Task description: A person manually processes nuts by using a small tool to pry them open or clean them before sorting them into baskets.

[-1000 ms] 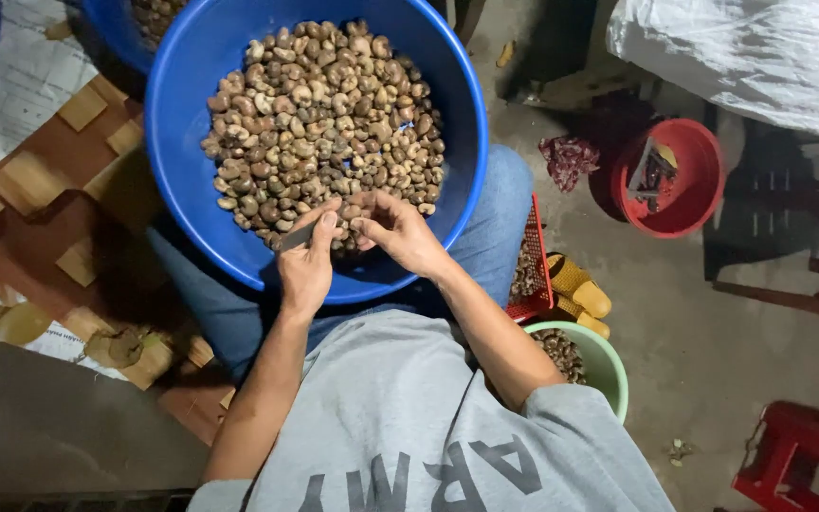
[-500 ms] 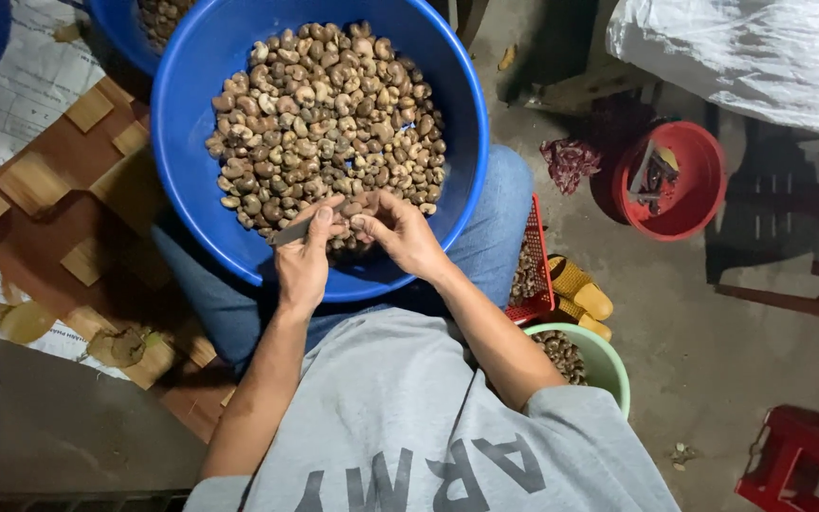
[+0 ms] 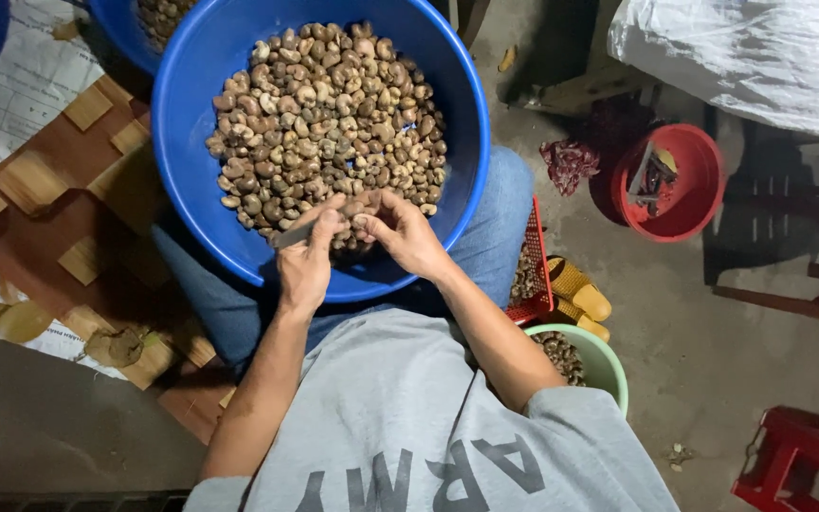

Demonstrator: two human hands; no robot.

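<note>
Large round blue plastic basin [image 3: 191, 171] on the lap, heaped with brown nuts [image 3: 329, 123], left hand [image 3: 307, 261] gripping a small knife [image 3: 291, 234], right hand [image 3: 405, 232] pinching one nut at the heap's 6 o'clock edge, red plastic bowl [image 3: 689, 204] at 3 o'clock

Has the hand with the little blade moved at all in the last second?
No. The left hand with the blade stays at the near rim of the blue bowl, facing the right hand that pinches a nut.
</note>
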